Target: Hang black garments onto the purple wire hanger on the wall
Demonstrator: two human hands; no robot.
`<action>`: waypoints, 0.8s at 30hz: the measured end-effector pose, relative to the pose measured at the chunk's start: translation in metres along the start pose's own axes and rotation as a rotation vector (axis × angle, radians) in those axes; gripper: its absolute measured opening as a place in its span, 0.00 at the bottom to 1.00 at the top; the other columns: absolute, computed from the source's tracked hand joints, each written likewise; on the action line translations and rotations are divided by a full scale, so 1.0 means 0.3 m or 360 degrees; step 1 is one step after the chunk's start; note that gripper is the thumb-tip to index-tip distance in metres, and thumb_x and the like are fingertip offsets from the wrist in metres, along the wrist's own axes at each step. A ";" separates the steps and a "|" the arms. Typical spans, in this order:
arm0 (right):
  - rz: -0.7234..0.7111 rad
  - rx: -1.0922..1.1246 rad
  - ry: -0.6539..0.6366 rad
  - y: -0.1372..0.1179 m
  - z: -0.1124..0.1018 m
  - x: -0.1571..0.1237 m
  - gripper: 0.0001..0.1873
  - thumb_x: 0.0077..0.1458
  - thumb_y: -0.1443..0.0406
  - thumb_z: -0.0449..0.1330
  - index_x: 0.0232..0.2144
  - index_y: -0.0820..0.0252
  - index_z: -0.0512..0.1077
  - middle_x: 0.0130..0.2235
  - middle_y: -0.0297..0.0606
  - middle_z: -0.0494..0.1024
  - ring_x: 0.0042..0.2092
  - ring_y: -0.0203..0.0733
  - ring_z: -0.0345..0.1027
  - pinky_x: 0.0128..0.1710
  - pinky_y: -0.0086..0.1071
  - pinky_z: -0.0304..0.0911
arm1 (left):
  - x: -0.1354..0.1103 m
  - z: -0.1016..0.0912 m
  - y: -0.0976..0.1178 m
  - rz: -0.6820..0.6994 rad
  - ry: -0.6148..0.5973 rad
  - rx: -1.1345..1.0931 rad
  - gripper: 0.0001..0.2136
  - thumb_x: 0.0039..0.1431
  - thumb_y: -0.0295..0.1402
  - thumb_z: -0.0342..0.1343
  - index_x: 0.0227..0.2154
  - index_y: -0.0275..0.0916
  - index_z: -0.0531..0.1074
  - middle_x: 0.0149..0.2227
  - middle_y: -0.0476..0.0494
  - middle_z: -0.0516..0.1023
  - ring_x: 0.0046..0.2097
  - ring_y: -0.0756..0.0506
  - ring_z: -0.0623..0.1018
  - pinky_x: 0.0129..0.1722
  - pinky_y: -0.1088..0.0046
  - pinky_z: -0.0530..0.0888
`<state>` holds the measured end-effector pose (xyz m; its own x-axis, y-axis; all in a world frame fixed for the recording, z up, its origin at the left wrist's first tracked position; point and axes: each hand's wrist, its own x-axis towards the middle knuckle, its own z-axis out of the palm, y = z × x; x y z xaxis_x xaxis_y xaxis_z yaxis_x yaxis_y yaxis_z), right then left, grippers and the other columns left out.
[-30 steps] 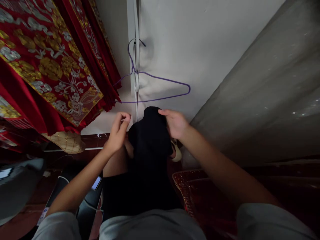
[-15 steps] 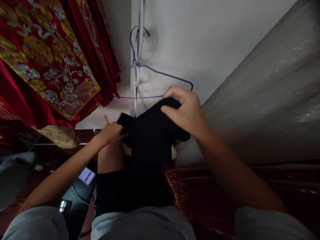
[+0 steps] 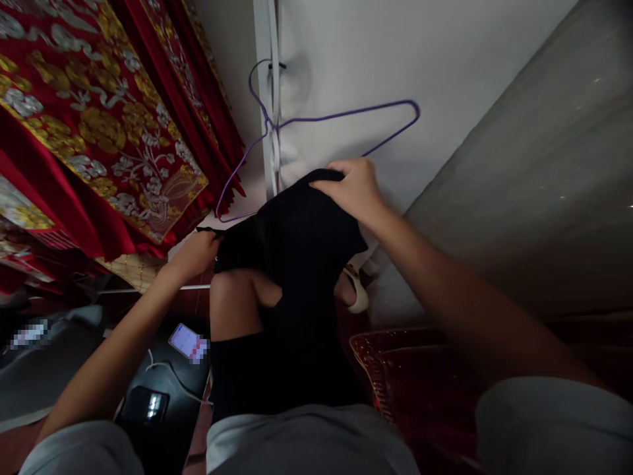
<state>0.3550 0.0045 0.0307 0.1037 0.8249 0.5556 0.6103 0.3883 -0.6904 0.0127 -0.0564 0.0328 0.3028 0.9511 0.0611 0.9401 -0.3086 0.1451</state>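
Note:
A black garment [image 3: 297, 224] hangs stretched between my two hands above my lap, its exact kind unclear. My left hand [image 3: 196, 252] is closed on its left end. My right hand [image 3: 359, 190] pinches the upper right edge between thumb and fingers. Just behind the cloth a purple wire hanger [image 3: 346, 115] hangs tilted from a dark hook on the wall strip, its right end raised. Part of its lower bar is hidden by the garment and my right hand, so I cannot tell whether the cloth touches it.
Red cloth with gold and silver embroidery [image 3: 113, 125] hangs at the left. A lit phone [image 3: 186, 342], a black device [image 3: 143, 405] and a white cable lie on a dark surface at lower left. Grey sheeting [image 3: 519, 198] covers the right side; dark red fabric [image 3: 425, 369] lies below it.
The garment has been spread wider as my left hand moved left. My right hand has risen slightly. The hanger has swung from level to tilted, right end up.

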 end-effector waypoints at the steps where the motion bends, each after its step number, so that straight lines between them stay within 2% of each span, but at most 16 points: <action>1: 0.0002 0.0019 -0.0005 -0.017 -0.026 0.001 0.11 0.47 0.61 0.68 0.21 0.56 0.71 0.23 0.33 0.70 0.31 0.44 0.68 0.33 0.36 0.60 | 0.010 -0.002 0.000 0.0001 0.0060 -0.0010 0.15 0.69 0.32 0.44 0.35 0.35 0.76 0.37 0.33 0.82 0.40 0.39 0.82 0.45 0.63 0.76; 3: 0.0015 0.0076 -0.0047 -0.049 -0.061 -0.006 0.11 0.47 0.61 0.67 0.20 0.57 0.69 0.22 0.32 0.67 0.30 0.42 0.65 0.31 0.35 0.58 | 0.040 -0.008 0.000 -0.0019 0.0258 -0.0034 0.13 0.67 0.28 0.44 0.39 0.34 0.75 0.39 0.31 0.81 0.42 0.37 0.82 0.46 0.61 0.76; 5: 0.0026 0.0166 -0.0114 -0.070 -0.068 -0.024 0.11 0.48 0.61 0.66 0.20 0.57 0.69 0.23 0.32 0.68 0.30 0.41 0.65 0.31 0.35 0.58 | 0.082 -0.016 0.005 0.0010 0.0565 -0.0126 0.13 0.66 0.24 0.43 0.46 0.32 0.72 0.43 0.30 0.81 0.47 0.36 0.82 0.51 0.59 0.76; 7: 0.0053 0.0293 -0.0161 -0.082 -0.051 -0.047 0.10 0.49 0.60 0.65 0.22 0.57 0.71 0.24 0.32 0.69 0.31 0.41 0.65 0.32 0.35 0.60 | 0.132 -0.027 0.021 0.0149 0.0836 -0.0281 0.15 0.66 0.23 0.42 0.50 0.34 0.70 0.50 0.30 0.79 0.55 0.37 0.79 0.59 0.57 0.73; 10: 0.0204 0.0505 -0.0166 -0.085 -0.019 -0.081 0.09 0.51 0.59 0.65 0.25 0.57 0.73 0.27 0.33 0.72 0.33 0.42 0.68 0.34 0.36 0.64 | 0.203 -0.052 0.069 0.0374 0.1062 -0.0582 0.13 0.70 0.27 0.43 0.51 0.39 0.69 0.56 0.36 0.77 0.62 0.40 0.75 0.65 0.60 0.67; 12: 0.0264 0.0554 -0.0210 -0.076 -0.022 -0.092 0.08 0.53 0.59 0.65 0.27 0.56 0.75 0.29 0.35 0.76 0.35 0.45 0.71 0.37 0.38 0.67 | 0.237 -0.078 0.104 0.0449 0.1088 -0.0700 0.11 0.71 0.30 0.47 0.51 0.41 0.69 0.55 0.39 0.78 0.60 0.41 0.76 0.64 0.61 0.68; 14: 0.0171 0.0487 -0.0184 -0.052 -0.058 -0.083 0.06 0.54 0.61 0.65 0.32 0.56 0.79 0.36 0.38 0.80 0.42 0.48 0.75 0.43 0.41 0.70 | 0.255 -0.114 0.121 0.0494 0.1018 -0.0715 0.11 0.70 0.31 0.50 0.52 0.41 0.70 0.53 0.41 0.79 0.57 0.41 0.77 0.62 0.61 0.69; 15: 0.0074 0.0434 -0.0101 -0.035 -0.088 -0.070 0.07 0.53 0.62 0.66 0.37 0.56 0.80 0.41 0.39 0.82 0.46 0.50 0.76 0.47 0.42 0.70 | 0.260 -0.136 0.121 0.0506 0.0964 -0.0697 0.11 0.70 0.31 0.51 0.51 0.41 0.71 0.52 0.42 0.80 0.56 0.41 0.77 0.62 0.61 0.69; 17: -0.0077 0.0333 0.0187 0.006 -0.158 -0.028 0.22 0.51 0.65 0.70 0.50 0.57 0.79 0.54 0.44 0.80 0.53 0.50 0.75 0.51 0.42 0.69 | 0.263 -0.185 0.104 0.0508 0.0875 -0.0653 0.10 0.70 0.32 0.51 0.49 0.40 0.74 0.50 0.44 0.80 0.54 0.40 0.76 0.61 0.59 0.69; 19: -0.0026 0.0211 0.0385 0.047 -0.228 0.026 0.34 0.47 0.67 0.73 0.58 0.62 0.75 0.58 0.51 0.77 0.51 0.49 0.76 0.49 0.41 0.69 | 0.266 -0.236 0.078 0.0521 0.0832 -0.0629 0.08 0.70 0.33 0.54 0.47 0.41 0.74 0.48 0.47 0.80 0.54 0.41 0.75 0.62 0.57 0.67; 20: 0.0097 0.0158 0.0353 0.064 -0.256 0.051 0.33 0.47 0.66 0.74 0.57 0.66 0.76 0.55 0.54 0.79 0.47 0.48 0.77 0.46 0.42 0.68 | 0.270 -0.260 0.064 0.0543 0.0825 -0.0627 0.07 0.69 0.34 0.55 0.47 0.41 0.74 0.48 0.48 0.79 0.53 0.41 0.73 0.63 0.57 0.66; 21: 0.0259 0.0135 0.0228 0.077 -0.279 0.073 0.29 0.48 0.66 0.73 0.53 0.69 0.78 0.50 0.55 0.82 0.43 0.46 0.78 0.43 0.42 0.68 | 0.275 -0.280 0.052 0.0571 0.0823 -0.0634 0.07 0.69 0.35 0.57 0.47 0.42 0.74 0.48 0.49 0.78 0.53 0.42 0.72 0.64 0.57 0.65; 23: 0.0582 0.0212 -0.0147 0.088 -0.305 0.098 0.16 0.54 0.65 0.70 0.43 0.72 0.81 0.40 0.50 0.84 0.37 0.42 0.78 0.40 0.42 0.68 | 0.288 -0.308 0.032 0.0608 0.0850 -0.0648 0.07 0.69 0.37 0.59 0.46 0.43 0.73 0.47 0.50 0.77 0.53 0.42 0.70 0.64 0.59 0.63; 24: 0.0666 0.0299 -0.0305 0.086 -0.309 0.098 0.11 0.58 0.66 0.67 0.40 0.71 0.82 0.38 0.48 0.84 0.36 0.40 0.78 0.39 0.42 0.68 | 0.296 -0.312 0.021 0.0607 0.0882 -0.0640 0.07 0.68 0.37 0.60 0.45 0.43 0.73 0.46 0.50 0.75 0.53 0.43 0.69 0.63 0.60 0.63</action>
<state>0.4465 0.0008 0.0723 0.1527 0.9797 0.1300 0.3935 0.0604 -0.9173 0.0309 0.0247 0.1316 0.3715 0.6655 0.6473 0.6255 -0.6947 0.3552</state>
